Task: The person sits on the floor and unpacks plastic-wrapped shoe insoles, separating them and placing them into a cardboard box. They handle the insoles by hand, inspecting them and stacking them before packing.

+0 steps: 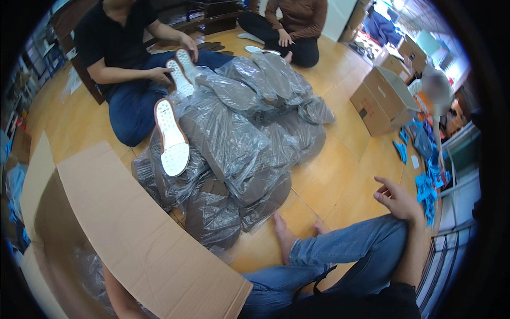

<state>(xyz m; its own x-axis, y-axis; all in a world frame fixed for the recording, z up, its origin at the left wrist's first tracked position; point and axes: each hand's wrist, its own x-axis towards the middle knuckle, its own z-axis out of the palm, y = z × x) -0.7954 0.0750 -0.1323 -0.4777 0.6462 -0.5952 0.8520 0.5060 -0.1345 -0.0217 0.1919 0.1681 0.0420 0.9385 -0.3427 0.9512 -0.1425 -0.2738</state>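
My left forearm (118,299) reaches down into an open cardboard box (154,239) at the lower left, and the box's flap hides my left hand. Clear plastic (91,274) shows inside the box. My right hand (398,199) holds nothing, its wrist resting by my raised right knee with the fingers apart. In front of me lies a heap of clear plastic bags (223,138) filled with dark grey-brown shoe soles. On the heap's left side rests a white shoe sole (172,138) with a brown edge, its studded underside up.
Across the heap a person in black (114,48) holds two white soles (180,77). Another person (295,26) sits at the back, near a white sole (260,50). An open carton (385,101) stands at right, beside a fan (436,90) and blue wrappers (427,186).
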